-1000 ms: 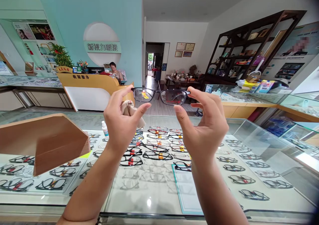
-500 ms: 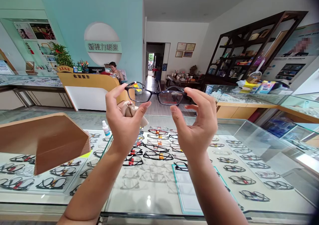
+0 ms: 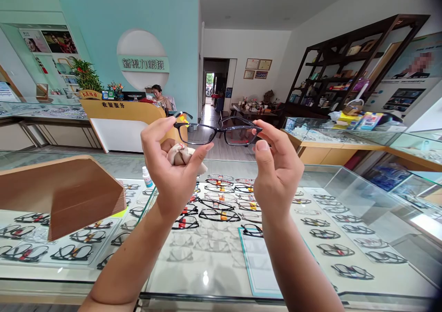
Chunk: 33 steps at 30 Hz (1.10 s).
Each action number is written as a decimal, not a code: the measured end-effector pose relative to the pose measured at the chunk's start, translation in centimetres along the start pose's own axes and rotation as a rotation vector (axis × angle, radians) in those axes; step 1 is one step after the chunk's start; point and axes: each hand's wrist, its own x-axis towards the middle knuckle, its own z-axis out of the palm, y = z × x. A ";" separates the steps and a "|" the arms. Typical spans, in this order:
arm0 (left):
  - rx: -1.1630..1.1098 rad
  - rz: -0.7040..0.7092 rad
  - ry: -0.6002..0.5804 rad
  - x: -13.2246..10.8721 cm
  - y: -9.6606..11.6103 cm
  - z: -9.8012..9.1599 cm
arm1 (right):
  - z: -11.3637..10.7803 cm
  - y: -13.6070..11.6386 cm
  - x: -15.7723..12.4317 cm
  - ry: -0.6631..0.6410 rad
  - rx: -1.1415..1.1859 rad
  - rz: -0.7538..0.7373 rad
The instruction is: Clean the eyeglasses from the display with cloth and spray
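A pair of dark-framed eyeglasses point(image 3: 218, 130) is held up level in the middle of the view, above a glass display case. My left hand point(image 3: 169, 158) grips the left end of the frame between thumb and fingers, and a crumpled whitish cloth point(image 3: 180, 154) is tucked in its curled fingers. At the other end, my right hand point(image 3: 278, 164) pinches the right corner of the frame. An orange-yellow tag point(image 3: 184, 120) shows near the left temple arm. Below the hands, rows of eyeglasses point(image 3: 219, 215) lie inside the glass display case point(image 3: 186, 280).
A brown wooden box-like object point(image 3: 86, 201) stands on the counter at left. Beside it is a small white spray bottle point(image 3: 147, 177). A teal-edged white board point(image 3: 260, 266) lies under my right forearm. Farther back, a person point(image 3: 159, 98) sits behind a yellow-and-white reception counter point(image 3: 127, 128).
My right thumb has moved up and right, closer to the frame's right corner. The eyeglasses have shifted slightly right and tilted a little. My left hand has moved slightly left.
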 end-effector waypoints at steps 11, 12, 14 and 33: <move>0.004 0.042 -0.025 0.0 0.1 0.0 | -0.1 -0.4 0.3 0.063 0.104 0.071; 0.019 0.039 -0.027 0.0 0.0 0.1 | -0.1 -0.4 0.3 0.067 0.122 0.075; 0.034 0.027 -0.027 -0.1 0.0 0.1 | 0.0 -0.4 0.4 0.068 0.165 0.076; -0.041 -0.073 -0.109 -0.7 0.7 0.5 | -0.3 0.3 1.2 0.035 0.427 0.171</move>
